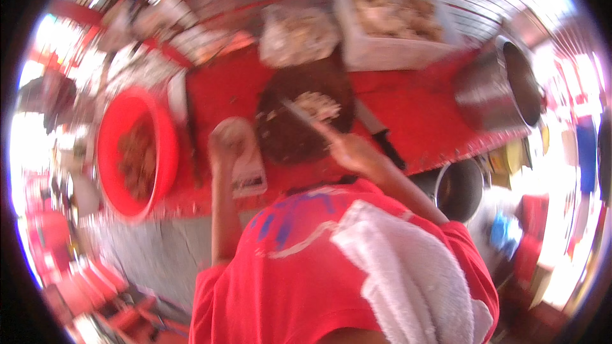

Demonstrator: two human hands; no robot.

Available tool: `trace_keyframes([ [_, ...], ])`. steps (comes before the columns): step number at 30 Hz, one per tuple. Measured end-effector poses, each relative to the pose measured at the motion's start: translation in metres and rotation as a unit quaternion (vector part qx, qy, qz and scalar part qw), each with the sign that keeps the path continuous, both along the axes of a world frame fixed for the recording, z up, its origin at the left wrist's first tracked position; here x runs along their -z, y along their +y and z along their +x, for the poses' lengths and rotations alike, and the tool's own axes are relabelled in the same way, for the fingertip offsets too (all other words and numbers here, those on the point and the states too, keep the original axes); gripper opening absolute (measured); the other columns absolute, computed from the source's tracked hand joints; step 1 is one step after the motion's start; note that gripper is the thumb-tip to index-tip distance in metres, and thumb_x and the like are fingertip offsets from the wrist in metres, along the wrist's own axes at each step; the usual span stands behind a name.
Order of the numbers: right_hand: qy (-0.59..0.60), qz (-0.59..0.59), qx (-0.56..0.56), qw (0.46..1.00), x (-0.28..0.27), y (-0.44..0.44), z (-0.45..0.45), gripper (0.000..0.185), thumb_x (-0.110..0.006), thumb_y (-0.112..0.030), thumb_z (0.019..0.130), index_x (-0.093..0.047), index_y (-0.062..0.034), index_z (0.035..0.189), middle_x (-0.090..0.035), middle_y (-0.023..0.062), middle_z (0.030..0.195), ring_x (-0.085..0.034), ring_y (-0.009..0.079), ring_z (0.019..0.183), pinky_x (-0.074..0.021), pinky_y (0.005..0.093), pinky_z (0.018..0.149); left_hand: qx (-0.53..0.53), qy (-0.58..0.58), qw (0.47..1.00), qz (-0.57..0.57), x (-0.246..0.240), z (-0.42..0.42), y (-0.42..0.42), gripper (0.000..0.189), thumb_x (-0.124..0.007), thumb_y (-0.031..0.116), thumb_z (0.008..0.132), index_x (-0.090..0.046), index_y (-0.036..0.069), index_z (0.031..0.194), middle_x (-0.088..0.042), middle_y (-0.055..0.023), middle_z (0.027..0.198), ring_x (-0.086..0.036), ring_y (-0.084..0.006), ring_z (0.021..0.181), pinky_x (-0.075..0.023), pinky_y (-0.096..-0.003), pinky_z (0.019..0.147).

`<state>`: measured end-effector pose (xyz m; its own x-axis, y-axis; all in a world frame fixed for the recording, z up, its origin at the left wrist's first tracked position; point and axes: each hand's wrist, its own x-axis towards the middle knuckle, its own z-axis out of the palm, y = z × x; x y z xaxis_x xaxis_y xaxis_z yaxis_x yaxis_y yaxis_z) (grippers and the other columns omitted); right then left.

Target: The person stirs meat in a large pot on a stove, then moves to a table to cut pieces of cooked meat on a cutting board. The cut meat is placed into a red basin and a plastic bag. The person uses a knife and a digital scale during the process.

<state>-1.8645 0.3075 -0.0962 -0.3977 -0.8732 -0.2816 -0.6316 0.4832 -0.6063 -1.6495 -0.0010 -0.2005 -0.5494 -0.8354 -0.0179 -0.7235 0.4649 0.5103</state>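
My right hand [353, 151] grips a knife [306, 117], its blade resting over a round dark chopping board [282, 141]. Beside the blade lies a small heap of chopped pale food [321, 106], perhaps meat. My left hand [224, 145] is at the top of a kitchen scale [248, 172] left of the board. Blur hides whether its fingers hold something there. Just right of the board, a second knife [370, 122] with a black handle lies on the red tabletop [411, 110].
A red basin [167, 153] of brown pieces stands at left, a long blade [179, 98] beside it. Behind the board are a clear plastic bag [299, 33] of food and a white plastic bin [397, 55] of pale pieces. A metal pot [483, 91] is at right; another pot [459, 188] sits below the table edge.
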Motion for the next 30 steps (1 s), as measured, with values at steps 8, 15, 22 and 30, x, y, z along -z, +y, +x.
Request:
trace_keyframes([
  [8,-0.045,-0.090,0.026,0.995,0.009,0.004,-0.002,0.067,-0.050,-0.018,0.089,-0.022,-0.0288,0.149,-0.065,0.0268,0.082,-0.064,0.0456,0.072,-0.0498,0.0571,0.063,0.126,0.192,0.935,0.270,-0.133,-0.119,0.002,0.055,-0.072,0.013,0.075,-0.047,0.000,0.124,-0.063,-0.0113,0.102,-0.061,-0.0154,0.087,-0.0510,-0.0297,0.069],
  [15,-0.046,-0.026,0.032,0.998,0.013,0.002,-0.003,0.060,-0.044,-0.019,0.092,-0.026,-0.0316,0.148,-0.064,0.0268,0.093,-0.064,0.0436,0.081,-0.0488,0.0525,0.073,0.351,0.488,0.685,0.411,-0.263,-0.206,0.054,0.048,-0.054,0.008,0.094,-0.034,0.008,0.137,-0.049,-0.0137,0.130,-0.058,-0.0230,0.112,-0.0507,-0.0333,0.091],
  [22,-0.052,-0.101,0.028,0.993,0.011,0.009,-0.002,0.066,-0.051,-0.018,0.089,-0.025,-0.0238,0.148,-0.065,0.0259,0.082,-0.064,0.0444,0.075,-0.0505,0.0556,0.065,0.271,0.263,0.888,0.263,-0.158,-0.180,0.040,0.038,-0.056,-0.001,0.089,-0.048,0.004,0.126,-0.059,-0.0103,0.120,-0.061,-0.0173,0.104,-0.0525,-0.0304,0.084],
  [30,-0.058,-0.247,0.098,0.962,-0.013,0.047,-0.017,0.065,-0.049,0.000,0.087,-0.028,-0.0116,0.148,-0.043,0.0221,0.142,-0.051,0.0337,0.124,-0.0430,0.0379,0.099,0.152,0.158,0.963,0.159,-0.088,-0.121,0.030,0.043,-0.069,0.000,0.075,-0.059,0.007,0.116,-0.064,-0.0104,0.110,-0.063,-0.0160,0.095,-0.0530,-0.0290,0.077],
])
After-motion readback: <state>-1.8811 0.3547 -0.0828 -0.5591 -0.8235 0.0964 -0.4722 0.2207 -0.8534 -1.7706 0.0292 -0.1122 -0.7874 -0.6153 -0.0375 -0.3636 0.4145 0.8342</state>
